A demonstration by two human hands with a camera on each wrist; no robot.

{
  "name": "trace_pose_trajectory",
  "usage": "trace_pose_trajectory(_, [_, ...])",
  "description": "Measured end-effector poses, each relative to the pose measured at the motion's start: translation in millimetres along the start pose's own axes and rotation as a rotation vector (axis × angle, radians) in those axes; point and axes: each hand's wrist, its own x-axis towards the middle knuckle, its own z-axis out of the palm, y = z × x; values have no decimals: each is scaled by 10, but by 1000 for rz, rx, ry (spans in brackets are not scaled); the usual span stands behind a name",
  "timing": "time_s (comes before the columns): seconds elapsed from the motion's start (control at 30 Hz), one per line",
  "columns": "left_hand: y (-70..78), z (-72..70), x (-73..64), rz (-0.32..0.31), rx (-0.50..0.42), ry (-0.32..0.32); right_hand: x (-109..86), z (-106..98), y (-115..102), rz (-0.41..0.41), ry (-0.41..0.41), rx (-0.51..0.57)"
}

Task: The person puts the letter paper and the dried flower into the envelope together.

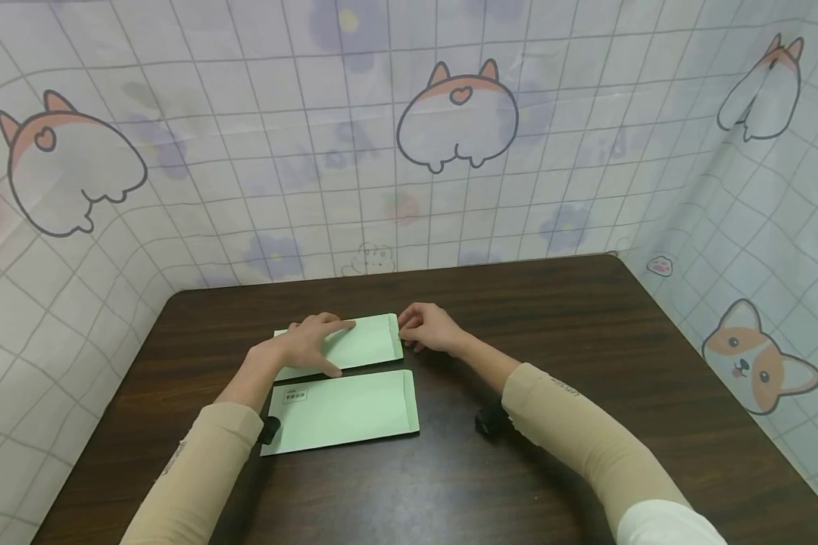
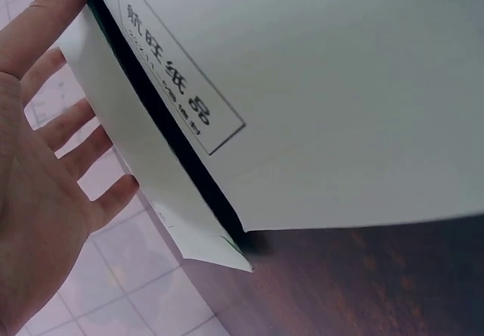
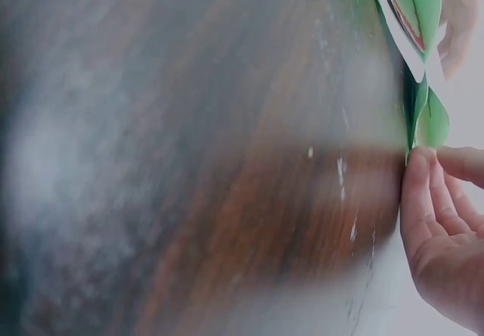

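Note:
Two pale green envelopes lie one behind the other, their flap ends to the right. On the far envelope rests my left hand, fingers spread and thumb over its near edge. My right hand is at that envelope's flap end. In the right wrist view, thumb and finger of the right hand pinch the corner of the green flap. Nearer to me is the second envelope, with a small printed box at its left end. The left hand appears beside the envelopes in the left wrist view.
The dark wood table extends around the envelopes. A patterned cloth hangs behind it and along the sides. Black wrist devices sit under both forearms, the left one close to the near envelope's left edge.

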Motion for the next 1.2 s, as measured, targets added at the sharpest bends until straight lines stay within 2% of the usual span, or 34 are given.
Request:
trace_pose_trajectory(0.4, [-26, 34, -8, 18, -11, 13, -78, -131, 28, 7, -12, -37])
trace_pose_trajectory(0.77, [-49, 91, -25, 23, -26, 11, -193, -276, 151, -16, -28, -61])
trace_pose_trajectory(1.2, [-63, 81, -55, 36, -35, 34, -294, -459, 208, -38, -50, -118])
